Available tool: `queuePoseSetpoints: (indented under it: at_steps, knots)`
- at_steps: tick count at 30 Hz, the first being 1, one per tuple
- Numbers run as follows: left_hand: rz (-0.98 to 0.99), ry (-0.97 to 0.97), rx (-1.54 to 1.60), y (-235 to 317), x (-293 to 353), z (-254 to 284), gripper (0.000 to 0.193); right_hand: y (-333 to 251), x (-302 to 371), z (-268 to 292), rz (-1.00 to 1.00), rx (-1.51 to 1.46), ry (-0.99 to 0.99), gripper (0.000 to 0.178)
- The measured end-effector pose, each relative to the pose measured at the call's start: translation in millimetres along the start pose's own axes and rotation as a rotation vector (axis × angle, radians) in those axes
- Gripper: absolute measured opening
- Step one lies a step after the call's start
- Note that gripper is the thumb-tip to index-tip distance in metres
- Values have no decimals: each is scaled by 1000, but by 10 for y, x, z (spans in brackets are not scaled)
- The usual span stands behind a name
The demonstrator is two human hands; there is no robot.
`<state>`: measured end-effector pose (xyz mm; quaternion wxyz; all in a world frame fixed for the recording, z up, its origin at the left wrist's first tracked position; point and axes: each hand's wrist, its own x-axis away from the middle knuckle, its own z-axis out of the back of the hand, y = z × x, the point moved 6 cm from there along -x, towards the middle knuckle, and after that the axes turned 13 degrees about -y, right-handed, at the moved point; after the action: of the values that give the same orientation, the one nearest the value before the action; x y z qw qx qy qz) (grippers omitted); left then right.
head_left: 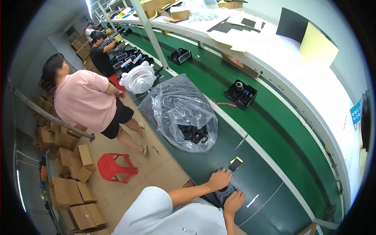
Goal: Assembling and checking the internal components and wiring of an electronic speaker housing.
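Observation:
A dark grey-black piece (225, 192) lies on the dark green worktop in front of me, partly covered by my hands; its kind cannot be made out. My left hand (219, 179) is closed with bent fingers over its far end. The fingers of my right hand (234, 200) curl round its near right side. Just beyond my left hand lies a small black pad with a yellow edge (235, 164). A thin white strip (253, 201) rests on the worktop to the right of my right hand.
A large clear plastic bag of black parts (192, 134) stands farther along the worktop, beside a white fan (140, 79). Open black units (241, 94) sit on the green conveyor belt (274, 129). A red stool (116, 166), cardboard boxes (68, 192) and a standing person (84, 94) are left.

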<state>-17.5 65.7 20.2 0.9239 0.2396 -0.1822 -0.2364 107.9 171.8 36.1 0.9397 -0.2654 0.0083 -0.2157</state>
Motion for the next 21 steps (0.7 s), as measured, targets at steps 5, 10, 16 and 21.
queuePoseSetpoints:
  at_steps: [5,10,16,21]
  knots:
    - [-40,-40,-5,-5,-79,33,22,56,43,-86,-58,15,14,24]
    - [-79,92,19,-12,-70,0,25,129,43,-130,-67,-29,43,29]
    - [-611,44,-83,577,-446,-164,34,173,334,-244,-348,-109,-88,41]
    - [-589,-219,215,796,-670,-303,42,237,299,-343,-442,-178,-80,55]
